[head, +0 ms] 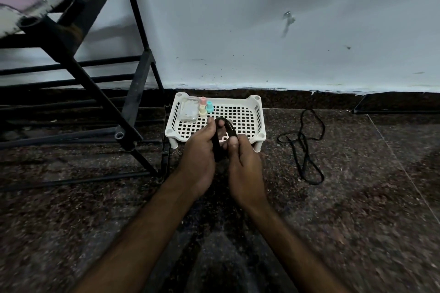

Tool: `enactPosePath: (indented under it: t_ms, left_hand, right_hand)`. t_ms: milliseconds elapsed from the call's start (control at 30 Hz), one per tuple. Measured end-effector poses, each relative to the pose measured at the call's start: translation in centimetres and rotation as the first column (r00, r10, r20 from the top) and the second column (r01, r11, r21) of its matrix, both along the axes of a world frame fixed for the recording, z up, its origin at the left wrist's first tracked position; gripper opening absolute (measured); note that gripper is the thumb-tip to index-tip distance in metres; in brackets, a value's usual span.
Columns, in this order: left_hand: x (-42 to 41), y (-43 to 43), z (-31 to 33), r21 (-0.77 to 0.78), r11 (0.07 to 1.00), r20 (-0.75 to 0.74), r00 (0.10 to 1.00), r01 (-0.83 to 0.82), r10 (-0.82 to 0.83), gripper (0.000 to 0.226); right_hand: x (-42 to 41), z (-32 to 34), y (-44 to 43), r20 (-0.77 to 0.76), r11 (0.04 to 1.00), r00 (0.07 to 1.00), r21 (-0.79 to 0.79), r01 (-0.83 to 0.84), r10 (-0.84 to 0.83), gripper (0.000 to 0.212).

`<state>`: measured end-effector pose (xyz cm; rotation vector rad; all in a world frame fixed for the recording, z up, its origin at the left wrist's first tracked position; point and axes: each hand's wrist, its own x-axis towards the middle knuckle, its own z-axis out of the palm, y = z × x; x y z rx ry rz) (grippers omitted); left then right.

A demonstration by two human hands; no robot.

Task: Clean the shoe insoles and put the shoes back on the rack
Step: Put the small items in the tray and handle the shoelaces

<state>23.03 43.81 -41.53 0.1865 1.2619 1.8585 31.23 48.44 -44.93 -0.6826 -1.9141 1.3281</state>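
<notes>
In the middle of the frame the left hand (200, 147) and right hand (242, 157) met, each with fingers curled, pinching a looped black lace (229, 127) between them; just behind them stood a white perforated basket (260, 114) on the speckled floor (357, 197), holding a clear box (189, 112) and small pastel bottles (206, 106) in its left corner; the black rack (139, 78) filled the left side; a second black lace (312, 182) lay tangled at right; no shoe or insole could be made out.
</notes>
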Motion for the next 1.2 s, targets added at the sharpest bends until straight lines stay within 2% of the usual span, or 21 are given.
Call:
enactPosePath:
  t_ms: [100,200,300,433,533,567,633,700,767,867,933,1033,1100,1200]
  left_hand:
    - [0.4,-0.1,0.2,0.072,0.994,0.084,0.993,0.076,-0.082,0.050]
    - [0.3,0.2,0.4,0.102,0.995,0.125,0.992,0.019,-0.032,0.042]
    - [-0.1,0.5,0.1,0.064,0.993,0.165,0.982,-0.102,0.090,0.029]
    - [-0.4,0.2,-0.7,0.026,0.984,0.191,0.968,-0.174,0.165,0.029]
    - [-1.0,-0.1,-1.6,-0.022,0.990,0.225,0.964,-0.140,0.141,0.037]
    - [-1.2,-0.2,-1.8,-0.071,0.992,0.185,0.976,-0.102,0.113,0.044]
    - [-1.4,-0.4,-2.4,-0.157,0.986,0.113,0.991,-0.056,0.074,0.053]
    - [-1.5,-0.3,-2.5,-0.191,0.981,0.098,0.993,-0.042,0.062,0.055]
    - [-1.4,-0.2,-2.5,-0.165,0.985,0.104,0.992,-0.053,0.071,0.052]
    - [-1.8,0.0,-2.7,-0.071,0.986,0.167,0.972,-0.153,0.163,0.035]
    - [-2.2,0.0,-2.8,-0.047,0.983,0.179,0.966,-0.179,0.185,0.029]
    - [-2.3,0.0,-3.0,-0.021,0.978,0.165,0.964,-0.206,0.207,0.029]
    - [-2.5,-0.2,-3.1,-0.009,0.968,0.170,0.953,-0.251,0.249,0.029]
    - [-3.4,-0.3,-3.1,0.051,0.923,0.251,0.899,-0.382,0.358,0.031]
  right_hand:
    - [-0.5,0.1,-1.1,0.015,0.996,1.000,-0.085,0.003,-0.001,0.013]
    - [-0.6,0.0,-1.7,0.019,0.990,0.998,-0.133,-0.052,0.055,0.014]
    - [-0.3,0.1,-2.1,0.072,0.988,0.993,-0.134,-0.083,0.093,0.022]
    - [-0.3,0.2,-1.7,0.184,0.983,0.970,-0.117,-0.141,0.161,0.025]
    - [-0.7,-0.5,-0.1,0.306,0.980,0.931,-0.038,-0.196,0.198,0.026]
    - [-0.7,-0.6,0.3,0.310,0.969,0.918,-0.090,-0.230,0.247,0.025]
    - [-0.7,-0.4,0.7,0.194,0.878,0.903,-0.379,-0.292,0.384,0.024]
    - [-0.6,-0.5,1.2,0.031,0.697,0.899,-0.643,-0.316,0.436,0.024]
    - [-0.3,-0.3,1.7,-0.007,0.594,0.884,-0.738,-0.320,0.468,0.023]
    - [-0.1,0.2,2.3,-0.014,0.543,0.847,-0.762,-0.353,0.531,0.023]
    - [-0.1,0.6,2.6,0.019,0.537,0.845,-0.780,-0.322,0.534,0.027]
    - [-0.6,0.8,3.1,0.115,0.605,0.839,-0.745,-0.281,0.532,0.038]
    - [-0.9,1.3,3.3,0.187,0.634,0.798,-0.718,-0.287,0.573,0.038]
    - [-1.4,2.1,3.8,0.253,0.616,0.738,-0.741,-0.268,0.626,0.036]
